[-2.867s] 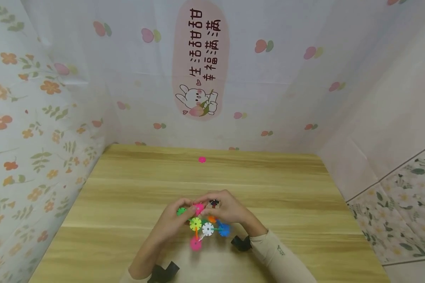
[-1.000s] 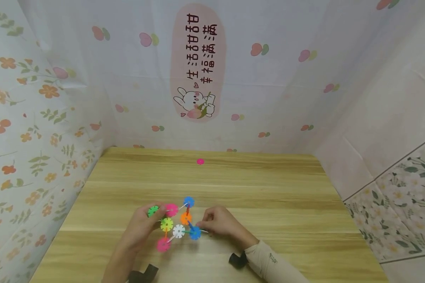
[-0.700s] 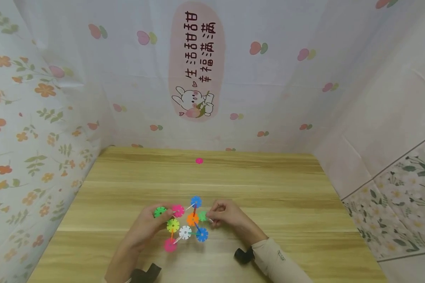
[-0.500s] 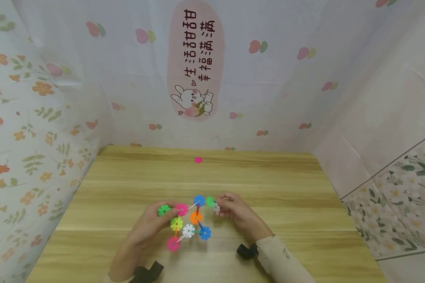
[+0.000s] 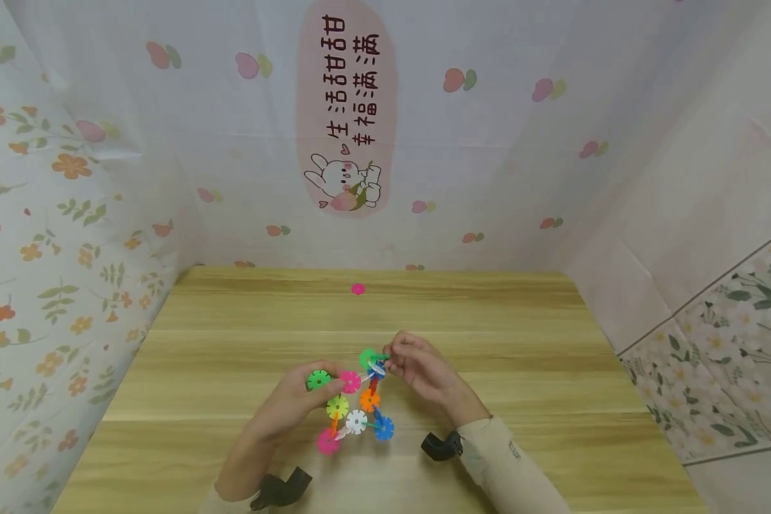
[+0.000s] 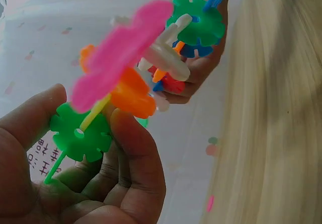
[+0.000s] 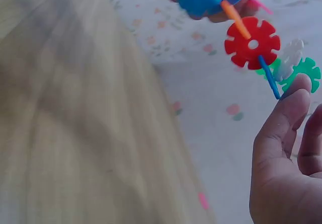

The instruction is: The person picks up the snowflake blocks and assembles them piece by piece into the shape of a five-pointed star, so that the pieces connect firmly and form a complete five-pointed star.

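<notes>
Interlocking plastic snowflake discs form a many-coloured ring held above the table, including a white disc (image 5: 356, 422), an orange disc (image 5: 369, 400) and a yellow disc (image 5: 337, 407). My left hand (image 5: 295, 396) grips its left side at a green disc (image 6: 83, 141) and a pink disc (image 5: 350, 382). Thumb and fingertips of my right hand (image 5: 427, 368) pinch a green disc (image 7: 309, 75) in a short chain with a white disc (image 7: 292, 55) and another green disc (image 5: 368, 358). This chain is against the ring's far blue disc (image 5: 377, 371); whether they are slotted together cannot be told.
A loose pink disc (image 5: 358, 289) lies near the back edge of the wooden table (image 5: 488, 307). Printed cloth walls (image 5: 488, 178) stand at the back and sides. Black curved camera mounts (image 5: 442, 446) sit at both wrists.
My right hand has moved from the ring's near right corner up to its far blue disc, carrying the short chain. My left hand has shifted right with the ring.
</notes>
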Tool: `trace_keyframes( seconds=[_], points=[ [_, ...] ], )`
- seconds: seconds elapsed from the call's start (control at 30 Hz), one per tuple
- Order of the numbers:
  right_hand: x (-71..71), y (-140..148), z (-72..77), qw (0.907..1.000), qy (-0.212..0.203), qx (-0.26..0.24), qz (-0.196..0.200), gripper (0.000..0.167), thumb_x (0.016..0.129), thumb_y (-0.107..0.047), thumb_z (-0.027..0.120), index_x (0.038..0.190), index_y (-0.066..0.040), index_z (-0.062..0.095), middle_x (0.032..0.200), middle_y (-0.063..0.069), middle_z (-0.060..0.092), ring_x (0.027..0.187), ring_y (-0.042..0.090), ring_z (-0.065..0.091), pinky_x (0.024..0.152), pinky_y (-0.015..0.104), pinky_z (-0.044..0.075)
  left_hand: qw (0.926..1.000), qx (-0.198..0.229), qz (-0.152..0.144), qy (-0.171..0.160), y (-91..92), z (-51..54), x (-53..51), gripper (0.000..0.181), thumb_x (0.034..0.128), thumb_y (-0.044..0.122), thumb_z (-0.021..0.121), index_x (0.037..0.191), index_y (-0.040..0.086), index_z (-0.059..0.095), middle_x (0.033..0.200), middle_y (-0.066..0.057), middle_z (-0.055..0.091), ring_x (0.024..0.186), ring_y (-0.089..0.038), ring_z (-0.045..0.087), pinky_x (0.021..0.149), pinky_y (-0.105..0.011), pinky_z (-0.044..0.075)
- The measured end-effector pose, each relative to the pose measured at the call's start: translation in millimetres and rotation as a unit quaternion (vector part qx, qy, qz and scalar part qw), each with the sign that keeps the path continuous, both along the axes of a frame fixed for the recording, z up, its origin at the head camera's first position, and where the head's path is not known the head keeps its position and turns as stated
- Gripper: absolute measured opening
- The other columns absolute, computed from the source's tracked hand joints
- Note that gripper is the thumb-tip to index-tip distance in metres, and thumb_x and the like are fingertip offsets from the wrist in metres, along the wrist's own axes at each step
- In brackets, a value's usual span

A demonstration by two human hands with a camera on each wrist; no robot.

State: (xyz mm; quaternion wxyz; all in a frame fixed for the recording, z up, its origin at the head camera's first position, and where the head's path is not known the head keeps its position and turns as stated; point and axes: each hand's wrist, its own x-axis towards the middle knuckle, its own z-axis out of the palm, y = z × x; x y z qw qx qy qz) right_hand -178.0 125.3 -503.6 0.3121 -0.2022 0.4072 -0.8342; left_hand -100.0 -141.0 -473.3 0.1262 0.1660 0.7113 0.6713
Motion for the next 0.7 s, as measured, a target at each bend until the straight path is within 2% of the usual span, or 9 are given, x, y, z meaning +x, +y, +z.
trace_keyframes(
  seconds=[0.13, 0.27, 0.4, 0.53, 0.7],
  points=[
    [0.5, -2.1, -7.9, 0.9994, 0.0, 0.036, 0.001, 0.034, 0.106, 0.001, 0.034, 0.097, -0.012, 0.064, 0.097, -0.001, 0.064, 0.085, 0.01, 0.061, 0.081, 0.022, 0.051, 0.9998, 0.001, -0.017, 0.006, 0.2, -4.6, -1.4, 0.015, 0.0997, 0.012, 0.062, 0.104, -0.001, 0.067, 0.087, -0.01, 0.057, 0.08, -0.017, 0.054, 0.071, -0.028, 0.052],
    [0.6, -3.3, -10.3, 0.9984, 0.001, 0.057, -0.001, 0.023, 0.106, -0.005, 0.043, 0.102, -0.01, 0.064, 0.095, -0.001, 0.063, 0.081, 0.009, 0.061, 0.078, 0.022, 0.051, 0.9997, -0.006, -0.019, 0.012, 0.6, -4.3, -1.9, 0.016, 0.1003, 0.014, 0.061, 0.107, 0.0, 0.067, 0.093, -0.011, 0.06, 0.084, -0.019, 0.055, 0.074, -0.029, 0.053],
    [-0.3, -3.0, -9.4, 0.9953, 0.02, 0.095, 0.007, 0.016, 0.104, -0.01, 0.053, 0.104, -0.009, 0.069, 0.096, 0.0, 0.066, 0.08, 0.009, 0.062, 0.077, 0.021, 0.053, 0.9997, -0.013, -0.018, 0.012, 0.8, -1.6, -1.6, 0.017, 0.1002, 0.015, 0.062, 0.108, 0.001, 0.067, 0.098, -0.012, 0.062, 0.089, -0.022, 0.056, 0.077, -0.031, 0.053],
    [-0.1, -1.1, -9.9, 0.9867, 0.058, 0.151, 0.01, 0.01, 0.099, -0.01, 0.063, 0.096, -0.012, 0.072, 0.096, 0.001, 0.066, 0.084, 0.011, 0.061, 0.081, 0.026, 0.053, 0.9994, -0.016, -0.024, 0.016, 0.7, -0.5, -1.2, 0.016, 0.0997, 0.015, 0.063, 0.108, 0.001, 0.067, 0.099, -0.012, 0.063, 0.092, -0.024, 0.056, 0.08, -0.033, 0.052],
    [1.2, 0.3, -11.6, 0.9703, 0.104, 0.218, -0.003, 0.006, 0.092, -0.011, 0.072, 0.088, -0.013, 0.069, 0.101, 0.004, 0.065, 0.095, 0.019, 0.058, 0.086, 0.033, 0.051, 0.9993, -0.018, -0.03, 0.014, 0.2, -1.2, -0.5, 0.016, 0.0989, 0.014, 0.064, 0.108, 0.002, 0.068, 0.101, -0.012, 0.065, 0.094, -0.024, 0.057, 0.08, -0.032, 0.051]
  ],
)
